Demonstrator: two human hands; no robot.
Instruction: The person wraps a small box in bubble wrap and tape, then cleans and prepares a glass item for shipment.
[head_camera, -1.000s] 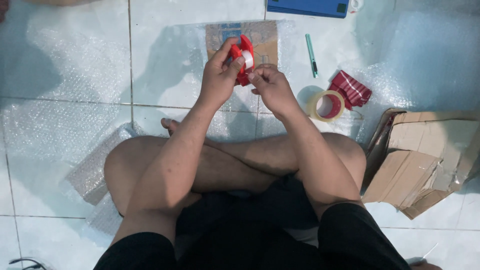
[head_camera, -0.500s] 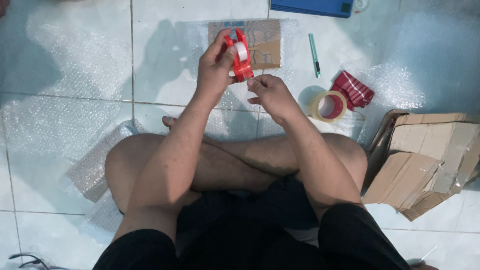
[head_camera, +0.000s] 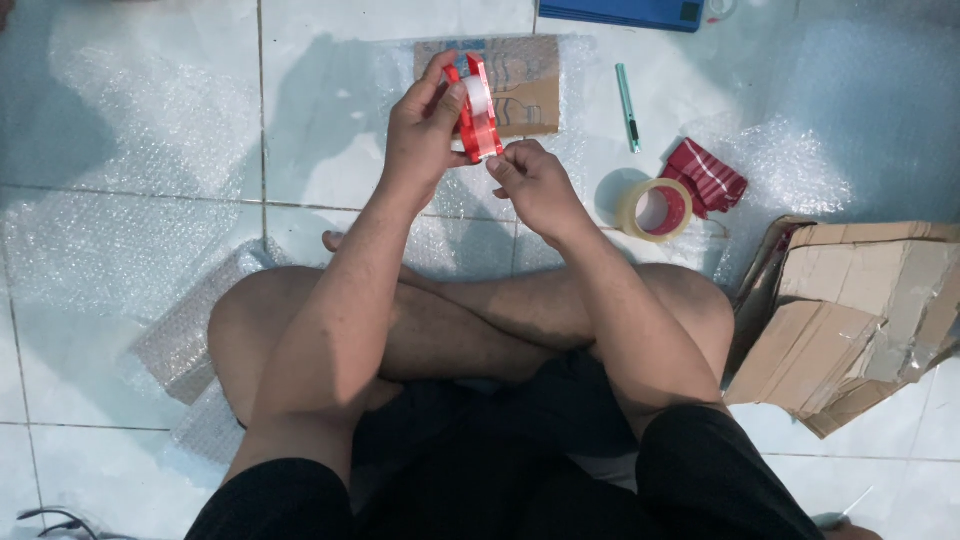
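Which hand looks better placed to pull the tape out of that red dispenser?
Probably the right hand: its fingertips pinch right at the mouth of the red tape dispenser and hold nothing bulky. The left hand is wrapped around the dispenser, steadying it.

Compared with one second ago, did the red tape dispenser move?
Yes. The red tape dispenser in the left hand went up, away from the person, and now overlaps the cardboard piece on the floor more. The right hand stays just below it.
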